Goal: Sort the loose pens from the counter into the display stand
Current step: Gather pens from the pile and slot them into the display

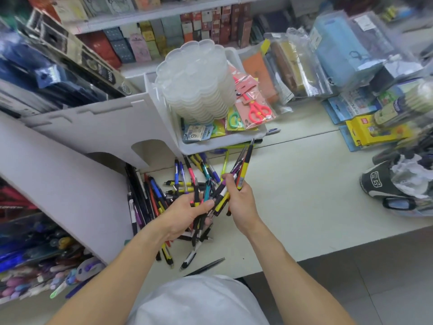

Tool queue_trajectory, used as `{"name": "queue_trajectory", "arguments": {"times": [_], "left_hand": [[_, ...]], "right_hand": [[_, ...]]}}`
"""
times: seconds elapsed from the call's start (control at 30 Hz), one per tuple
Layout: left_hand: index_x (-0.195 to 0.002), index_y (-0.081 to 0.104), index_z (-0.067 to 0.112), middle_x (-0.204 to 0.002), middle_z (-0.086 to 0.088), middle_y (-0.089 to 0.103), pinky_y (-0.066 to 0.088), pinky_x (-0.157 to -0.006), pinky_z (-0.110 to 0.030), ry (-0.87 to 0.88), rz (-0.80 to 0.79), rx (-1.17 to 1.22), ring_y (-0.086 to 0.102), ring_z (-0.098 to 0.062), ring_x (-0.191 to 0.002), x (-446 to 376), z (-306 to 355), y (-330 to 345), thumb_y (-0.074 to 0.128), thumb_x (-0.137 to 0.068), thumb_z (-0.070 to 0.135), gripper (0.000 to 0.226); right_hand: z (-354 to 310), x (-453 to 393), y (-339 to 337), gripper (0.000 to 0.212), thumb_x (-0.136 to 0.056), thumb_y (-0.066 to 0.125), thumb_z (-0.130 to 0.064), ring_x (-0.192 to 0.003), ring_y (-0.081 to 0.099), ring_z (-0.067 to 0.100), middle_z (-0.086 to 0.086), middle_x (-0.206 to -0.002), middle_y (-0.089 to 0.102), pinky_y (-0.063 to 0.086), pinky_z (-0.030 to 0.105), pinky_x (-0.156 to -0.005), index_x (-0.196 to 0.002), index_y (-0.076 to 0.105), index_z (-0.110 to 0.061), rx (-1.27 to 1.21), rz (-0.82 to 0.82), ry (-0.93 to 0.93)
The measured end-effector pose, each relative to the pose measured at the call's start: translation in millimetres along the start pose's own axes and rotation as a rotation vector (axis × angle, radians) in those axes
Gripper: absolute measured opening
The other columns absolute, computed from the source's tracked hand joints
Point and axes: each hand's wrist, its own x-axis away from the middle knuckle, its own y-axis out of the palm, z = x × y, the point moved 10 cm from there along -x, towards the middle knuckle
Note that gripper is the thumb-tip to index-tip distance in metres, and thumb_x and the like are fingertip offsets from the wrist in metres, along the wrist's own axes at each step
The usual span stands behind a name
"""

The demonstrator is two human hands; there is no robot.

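Observation:
Several loose pens (161, 191) in yellow, black, blue and red lie in a heap on the pale counter (304, 184), beside the white display stand (77, 160) on the left. My left hand (185, 214) is closed around a bunch of pens (199, 219) above the heap. My right hand (239, 198) holds a few more pens (243, 167), yellow-black and purple, that fan upward and away from me. The two bunches cross between my hands.
A white tray (225, 141) with a stack of clear plastic lids (196, 83) and packaged scissors stands behind the heap. Packaged stationery covers the counter's far right. A dark cap (384, 184) lies at the right edge. Racks of pens fill the lower left.

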Motion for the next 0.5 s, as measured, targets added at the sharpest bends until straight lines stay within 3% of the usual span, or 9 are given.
{"name": "queue_trajectory", "arguments": {"times": [0.13,0.23,0.3,0.37,0.43,0.5], "left_hand": [[-0.100,0.061,0.004,-0.077,-0.007,0.064,0.055,-0.059,-0.030,-0.001,0.067,0.014,0.061,-0.017,-0.063,-2,-5,-6,0.063,-0.096,0.029,0.025],[-0.083,0.055,0.010,-0.070,-0.006,0.054,0.049,-0.053,-0.028,0.041,0.182,0.058,0.053,-0.018,-0.059,-4,-5,-18,0.058,-0.097,0.040,0.033],[-0.082,0.056,0.010,-0.068,-0.008,0.055,0.049,-0.056,-0.030,0.049,0.180,0.080,0.053,-0.020,-0.059,-4,-6,-14,0.057,-0.096,0.046,0.039],[-0.096,0.063,0.007,-0.080,-0.014,0.066,0.053,-0.066,-0.038,0.047,0.140,0.147,0.063,-0.026,-0.070,-4,-9,-3,0.062,-0.092,0.048,0.042],[-0.116,0.065,0.011,-0.103,-0.012,0.074,0.056,-0.079,-0.043,0.049,0.136,0.146,0.070,-0.026,-0.091,-2,-13,1,0.069,-0.086,0.050,0.049],[-0.117,0.064,0.012,-0.103,-0.011,0.074,0.055,-0.073,-0.040,0.041,0.130,0.106,0.069,-0.026,-0.090,1,-18,2,0.078,-0.076,0.050,0.058]], "right_hand": [[-1,-1,-23,0.027,-0.106,0.051,-0.035,-0.084,0.071,0.032,0.000,-0.079,0.072,0.058,0.049,-0.082,-0.092,0.063,-0.015,-0.019,0.112,0.010],[2,5,-12,0.024,-0.108,0.048,-0.026,-0.063,0.064,0.026,0.007,-0.069,0.062,0.059,0.040,-0.060,-0.099,0.057,-0.007,-0.077,-0.065,0.110],[7,17,8,0.024,-0.109,0.046,-0.025,-0.058,0.059,0.021,0.009,-0.071,0.057,0.054,0.037,-0.055,-0.099,0.060,-0.008,0.025,-0.235,0.145],[12,29,25,0.025,-0.109,0.047,-0.028,-0.063,0.063,0.014,0.001,-0.075,0.066,0.052,0.036,-0.060,-0.099,0.065,-0.014,0.147,-0.332,0.109],[18,37,35,0.023,-0.108,0.049,-0.030,-0.086,0.071,0.010,-0.004,-0.097,0.075,0.058,0.032,-0.080,-0.114,0.069,-0.020,0.273,-0.355,0.045],[23,45,41,0.025,-0.107,0.049,-0.024,-0.097,0.072,0.019,0.004,-0.109,0.074,0.060,0.034,-0.087,-0.127,0.063,-0.017,0.372,-0.382,0.049]]}}
